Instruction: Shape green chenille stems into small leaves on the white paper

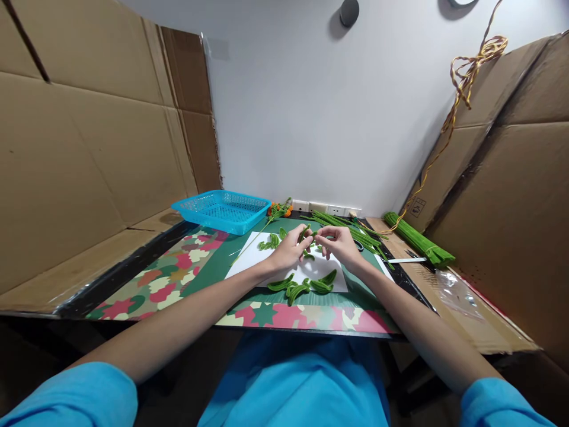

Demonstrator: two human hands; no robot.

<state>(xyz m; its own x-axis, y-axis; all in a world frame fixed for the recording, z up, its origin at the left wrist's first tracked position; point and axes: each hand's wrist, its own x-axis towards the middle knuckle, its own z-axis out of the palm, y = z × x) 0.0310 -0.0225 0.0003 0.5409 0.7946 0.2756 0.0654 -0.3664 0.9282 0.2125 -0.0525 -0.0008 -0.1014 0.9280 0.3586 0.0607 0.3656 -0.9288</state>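
Over a white sheet, my left hand pinches a small green fuzzy pipe-cleaner piece. The fingertips of my right hand close on the same piece from the other side. Its exact shape is partly hidden by my fingers. In front of my hands lie several leaf shapes bent from green pipe cleaner, among them a curved leaf and a wider leaf. More curled green pieces rest on the sheet beyond my left hand.
Loose green pipe cleaners lie behind my right hand, beside scissors. A thick green bundle is at the right, near a plastic bag. At the back left are a blue basket and orange flowers. Cardboard walls flank both sides.
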